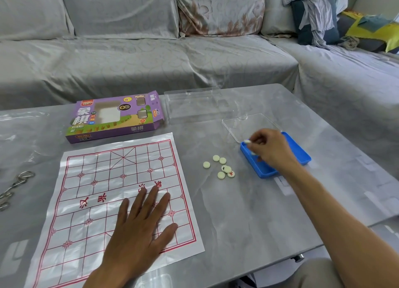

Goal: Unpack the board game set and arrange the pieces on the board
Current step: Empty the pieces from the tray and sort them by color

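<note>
A person sits at a grey marble-look table (pixel 237 212) with a xiangqi set partly unpacked. The left hand (pixel 140 229) lies flat, fingers straight and spread, pressing down the thin paper board (pixel 90 192) with its red grid, which is spread at the near left of the table. The right hand (pixel 271 149) reaches over the blue tray (pixel 302 153) to the right of the board, fingertips pinching one pale round piece (pixel 247 141) above the tray's far corner. A small cluster of cream pieces (pixel 222 168) lies on the tabletop between board and tray, some face down, two showing characters. The purple game box (pixel 116 116) rests beyond the board, its end flap open. Clear plastic lids (pixel 248 123) sit behind the tray. A sofa under a grey cover (pixel 151 56) fills the background.
</note>
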Available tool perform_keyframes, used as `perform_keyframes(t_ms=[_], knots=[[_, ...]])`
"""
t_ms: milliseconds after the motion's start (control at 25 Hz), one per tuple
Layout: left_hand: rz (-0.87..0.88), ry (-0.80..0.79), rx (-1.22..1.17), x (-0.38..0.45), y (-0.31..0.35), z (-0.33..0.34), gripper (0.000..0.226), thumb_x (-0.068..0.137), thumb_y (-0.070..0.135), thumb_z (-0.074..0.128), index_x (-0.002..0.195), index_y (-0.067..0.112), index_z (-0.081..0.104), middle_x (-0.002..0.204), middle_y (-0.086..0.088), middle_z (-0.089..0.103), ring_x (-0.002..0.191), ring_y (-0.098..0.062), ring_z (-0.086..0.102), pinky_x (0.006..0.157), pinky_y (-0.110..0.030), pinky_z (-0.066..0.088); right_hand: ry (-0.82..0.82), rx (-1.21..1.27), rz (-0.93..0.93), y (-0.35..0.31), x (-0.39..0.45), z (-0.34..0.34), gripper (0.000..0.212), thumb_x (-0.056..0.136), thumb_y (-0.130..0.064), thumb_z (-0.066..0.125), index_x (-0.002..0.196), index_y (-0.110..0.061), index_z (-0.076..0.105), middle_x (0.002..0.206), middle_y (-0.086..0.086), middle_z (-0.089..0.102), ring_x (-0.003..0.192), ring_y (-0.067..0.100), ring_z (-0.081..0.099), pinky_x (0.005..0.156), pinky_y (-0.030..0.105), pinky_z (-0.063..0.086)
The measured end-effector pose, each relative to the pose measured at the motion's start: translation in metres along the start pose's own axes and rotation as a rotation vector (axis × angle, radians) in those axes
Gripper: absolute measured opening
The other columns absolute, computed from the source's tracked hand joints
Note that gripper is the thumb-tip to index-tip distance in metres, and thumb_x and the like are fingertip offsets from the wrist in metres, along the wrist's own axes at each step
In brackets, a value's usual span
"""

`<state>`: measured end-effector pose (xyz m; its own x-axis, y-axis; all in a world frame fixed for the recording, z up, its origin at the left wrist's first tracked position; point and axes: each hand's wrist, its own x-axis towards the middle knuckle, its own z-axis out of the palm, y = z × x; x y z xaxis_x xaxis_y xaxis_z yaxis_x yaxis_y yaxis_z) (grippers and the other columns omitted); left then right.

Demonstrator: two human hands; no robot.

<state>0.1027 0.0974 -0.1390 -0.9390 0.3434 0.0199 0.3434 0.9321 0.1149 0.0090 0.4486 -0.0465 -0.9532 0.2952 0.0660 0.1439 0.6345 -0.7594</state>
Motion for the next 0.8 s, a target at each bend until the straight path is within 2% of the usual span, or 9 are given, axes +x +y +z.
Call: perform_keyframes(t_ms=[80,160,280,360,480,560,680,720,800], knots=[[0.002,-0.013,-0.007,0.000,0.001,-0.001,0.069,0.090,0.075,0.016,0.150,0.041,0.024,0.160,0.008,0.011,0.148,-0.019,0.009,0.116,-0.058,0.016,-0.122,0.007,-0.082,-0.019,-0.012,0.029,0.008,0.083,-0.015,0.074,0.082,-0.013,0.066,0.071,-0.001,0.064,0.059,0.011,0.058,0.056,0.030,0.056],[0.002,-0.016,-0.021,0.000,0.001,-0.001,0.070,0.090,0.076,0.014,0.150,0.042,0.020,0.161,0.009,0.006,0.149,-0.018,0.004,0.118,-0.057,0.012,-0.220,-0.163,-0.165,-0.029,-0.016,0.053,0.004,0.083,-0.015,0.072,0.085,-0.013,0.068,0.077,-0.004,0.063,0.068,0.011,0.059,0.062,0.024,0.051],[-0.009,0.011,-0.051,-0.001,0.000,0.000,0.071,0.087,0.079,0.008,0.151,0.046,0.011,0.160,0.013,-0.004,0.148,-0.014,-0.007,0.118,-0.051,0.002,-0.265,-0.259,-0.184,-0.031,-0.013,0.064,0.008,0.083,-0.018,0.071,0.091,-0.015,0.071,0.083,-0.005,0.063,0.078,0.011,0.060,0.064,0.018,0.046],[-0.009,0.012,-0.052,-0.001,0.000,0.000,0.071,0.087,0.079,0.007,0.150,0.046,0.011,0.160,0.013,-0.004,0.148,-0.014,-0.008,0.119,-0.054,0.003,-0.269,-0.121,-0.105,-0.031,-0.014,0.066,0.012,0.082,-0.023,0.074,0.093,-0.019,0.072,0.084,-0.005,0.066,0.076,0.014,0.064,0.063,0.021,0.051],[0.002,-0.016,-0.024,0.000,0.000,-0.002,0.069,0.090,0.075,0.015,0.150,0.042,0.022,0.160,0.008,0.010,0.148,-0.019,0.007,0.116,-0.059,0.016,-0.276,0.120,0.000,-0.035,-0.018,0.067,0.007,0.084,-0.023,0.073,0.090,-0.020,0.071,0.085,-0.002,0.070,0.071,0.022,0.070,0.056,0.028,0.057],[0.004,-0.018,-0.028,0.000,-0.001,-0.001,0.069,0.090,0.075,0.016,0.150,0.041,0.023,0.160,0.008,0.011,0.148,-0.020,0.008,0.116,-0.059,0.017,-0.144,0.257,0.016,-0.033,-0.011,0.053,0.001,0.086,-0.017,0.070,0.087,-0.017,0.071,0.086,0.000,0.070,0.070,0.022,0.070,0.053,0.031,0.057],[0.004,0.020,-0.049,-0.001,-0.002,0.003,0.070,0.089,0.076,0.013,0.151,0.043,0.017,0.161,0.011,0.004,0.149,-0.016,0.001,0.118,-0.057,0.012,0.193,-0.076,-0.017,-0.001,0.010,0.014,0.010,0.091,-0.018,0.060,0.096,-0.018,0.069,0.096,-0.004,0.069,0.083,0.017,0.065,0.069,0.031,0.051],[0.005,0.025,-0.048,0.000,-0.002,0.004,0.070,0.089,0.077,0.013,0.151,0.044,0.017,0.161,0.011,0.004,0.149,-0.016,0.001,0.118,-0.057,0.012,0.226,-0.274,0.023,0.018,0.016,0.002,0.015,0.091,-0.018,0.056,0.102,-0.018,0.067,0.103,-0.003,0.067,0.091,0.020,0.062,0.073,0.032,0.046],[0.004,0.019,-0.042,0.000,-0.002,0.003,0.070,0.089,0.077,0.015,0.150,0.043,0.019,0.161,0.011,0.006,0.149,-0.017,0.004,0.117,-0.057,0.012,0.093,-0.558,0.124,0.052,0.020,-0.009,0.024,0.090,-0.020,0.054,0.112,-0.016,0.063,0.112,0.005,0.064,0.099,0.028,0.055,0.073,0.035,0.042]])
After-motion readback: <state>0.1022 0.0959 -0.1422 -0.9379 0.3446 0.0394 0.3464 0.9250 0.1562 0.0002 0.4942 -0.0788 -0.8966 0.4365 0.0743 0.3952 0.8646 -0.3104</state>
